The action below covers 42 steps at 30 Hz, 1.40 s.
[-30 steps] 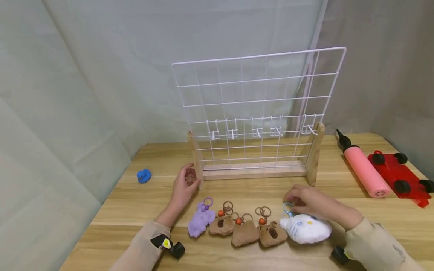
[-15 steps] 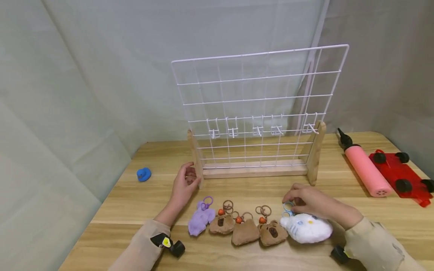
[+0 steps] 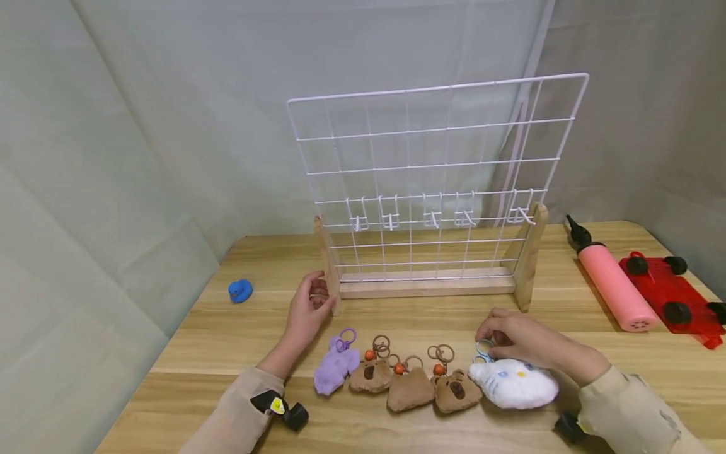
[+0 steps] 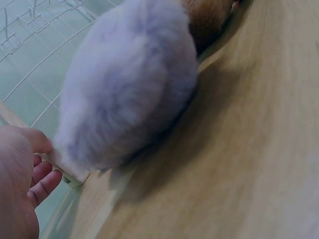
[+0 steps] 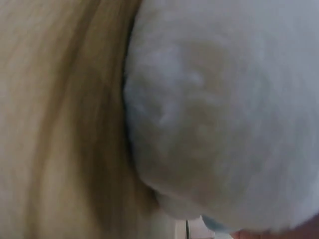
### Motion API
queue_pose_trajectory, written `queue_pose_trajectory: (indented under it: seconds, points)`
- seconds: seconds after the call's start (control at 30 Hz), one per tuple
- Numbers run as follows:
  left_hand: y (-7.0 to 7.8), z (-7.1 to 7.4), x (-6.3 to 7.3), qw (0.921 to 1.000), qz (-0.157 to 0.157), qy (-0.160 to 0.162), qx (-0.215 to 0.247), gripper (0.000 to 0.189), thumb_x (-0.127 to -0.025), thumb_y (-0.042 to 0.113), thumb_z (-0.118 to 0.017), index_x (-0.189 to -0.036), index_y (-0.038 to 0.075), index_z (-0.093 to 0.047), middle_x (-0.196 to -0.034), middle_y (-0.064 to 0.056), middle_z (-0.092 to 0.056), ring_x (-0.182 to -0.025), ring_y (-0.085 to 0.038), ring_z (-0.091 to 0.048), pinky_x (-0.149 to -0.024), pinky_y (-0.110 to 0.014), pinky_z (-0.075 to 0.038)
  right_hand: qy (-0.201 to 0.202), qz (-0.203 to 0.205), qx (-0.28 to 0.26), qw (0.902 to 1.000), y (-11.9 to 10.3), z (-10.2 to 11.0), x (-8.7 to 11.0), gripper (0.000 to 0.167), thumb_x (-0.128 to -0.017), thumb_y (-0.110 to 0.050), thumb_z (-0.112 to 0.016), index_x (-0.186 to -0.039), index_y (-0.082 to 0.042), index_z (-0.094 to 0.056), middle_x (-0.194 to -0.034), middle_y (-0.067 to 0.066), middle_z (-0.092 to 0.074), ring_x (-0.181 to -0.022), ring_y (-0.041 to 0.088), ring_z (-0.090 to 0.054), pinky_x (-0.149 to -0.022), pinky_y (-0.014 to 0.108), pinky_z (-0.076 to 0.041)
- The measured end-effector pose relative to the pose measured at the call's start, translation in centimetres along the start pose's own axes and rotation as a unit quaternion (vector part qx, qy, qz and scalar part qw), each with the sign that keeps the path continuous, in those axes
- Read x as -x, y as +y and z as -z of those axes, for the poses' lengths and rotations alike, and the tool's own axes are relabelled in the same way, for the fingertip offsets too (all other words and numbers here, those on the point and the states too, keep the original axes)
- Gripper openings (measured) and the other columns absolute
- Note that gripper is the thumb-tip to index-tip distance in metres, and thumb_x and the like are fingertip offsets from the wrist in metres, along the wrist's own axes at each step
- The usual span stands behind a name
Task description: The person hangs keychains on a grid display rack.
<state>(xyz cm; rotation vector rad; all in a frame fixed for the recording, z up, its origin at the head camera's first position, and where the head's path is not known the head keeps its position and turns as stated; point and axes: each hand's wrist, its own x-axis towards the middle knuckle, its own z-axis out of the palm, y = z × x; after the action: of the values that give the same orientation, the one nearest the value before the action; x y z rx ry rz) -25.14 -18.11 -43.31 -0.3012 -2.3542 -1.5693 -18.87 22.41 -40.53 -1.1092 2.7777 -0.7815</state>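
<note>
At the right end of a row of plush keychains, my right hand (image 3: 524, 337) pinches the light blue ring (image 3: 484, 348) of a white cat-face keychain (image 3: 515, 383). White plush (image 5: 214, 109) fills most of the right wrist view, hiding those fingers. My left hand (image 3: 308, 309) touches the left wooden foot of a white wire-grid display rack (image 3: 425, 289), its fingers loosely bent. Five-sided grid squares are absent; several white hooks (image 3: 433, 217) hang across the grid. Left of the white keychain lie brown bear keychains (image 3: 456, 392) and a purple one (image 3: 334, 371).
A blue rubber duck (image 3: 241, 291) sits at the table's left. On the right lie a pink hand pump (image 3: 615, 287) with a black nozzle and a red toy car chassis (image 3: 669, 290) with black wheels. Pale curtains (image 3: 170, 126) hang behind the table.
The head view has shifted slightly. Both hands stay nearly still, the right one keeping its pinch on the blue ring.
</note>
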Motion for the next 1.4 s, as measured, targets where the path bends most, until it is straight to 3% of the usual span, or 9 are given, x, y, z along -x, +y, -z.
queue_pose_trajectory:
  seconds: [0.23,0.47,0.7,1.1,1.4]
  points:
    - [0.2,0.2,-0.1,1.0,-0.002,-0.001,-0.008,0.055,-0.082,-0.011,-0.065,-0.132,-0.005,-0.043,-0.111,-0.025,-0.058,-0.095,-0.023,-0.057,-0.078,-0.013,-0.053,-0.003,-0.009,-0.014,0.9999,0.2,-0.1,-0.1,0.018,-0.079,-0.013,-0.075,-0.094,-0.014,-0.064,-0.089,-0.006,-0.055,-0.075,-0.003,-0.049,-0.062,0.017,-0.048]
    - [3.3,0.7,0.6,0.9993,0.027,-0.016,-0.02,0.054,-0.082,-0.013,-0.062,-0.132,-0.011,-0.041,-0.113,-0.03,-0.057,-0.099,-0.033,-0.057,-0.08,-0.02,-0.054,-0.001,-0.006,-0.033,0.9995,0.4,-0.3,-0.1,0.019,-0.08,-0.014,-0.074,-0.093,-0.014,-0.06,-0.086,-0.007,-0.053,-0.073,-0.004,-0.047,-0.06,0.017,-0.046]
    - [0.1,0.3,-0.1,0.9998,0.01,-0.004,-0.018,0.056,-0.083,-0.01,-0.065,-0.133,-0.005,-0.042,-0.114,-0.025,-0.057,-0.097,-0.026,-0.058,-0.079,-0.016,-0.054,-0.015,-0.025,-0.067,0.9973,0.5,-0.1,-0.3,0.02,-0.081,-0.012,-0.074,-0.093,-0.014,-0.058,-0.083,-0.008,-0.057,-0.074,-0.004,-0.049,-0.061,0.018,-0.048]
    - [-0.1,-0.2,0.1,1.0,-0.005,0.0,-0.005,0.055,-0.081,-0.012,-0.064,-0.131,-0.006,-0.044,-0.11,-0.025,-0.058,-0.094,-0.026,-0.058,-0.077,-0.013,-0.053,0.0,-0.018,-0.088,0.996,0.5,1.0,0.5,0.011,-0.086,-0.008,-0.068,-0.092,-0.013,-0.061,-0.079,-0.01,-0.063,-0.073,-0.006,-0.054,-0.06,0.018,-0.051]
    - [-0.2,-0.3,0.2,0.9999,-0.009,0.001,-0.008,0.054,-0.082,-0.01,-0.065,-0.131,-0.005,-0.044,-0.11,-0.025,-0.058,-0.093,-0.026,-0.059,-0.077,-0.014,-0.054,0.038,0.019,-0.083,0.9957,0.2,1.5,0.7,0.014,-0.084,-0.003,-0.068,-0.092,-0.013,-0.061,-0.078,-0.009,-0.063,-0.073,-0.005,-0.055,-0.059,0.018,-0.052]
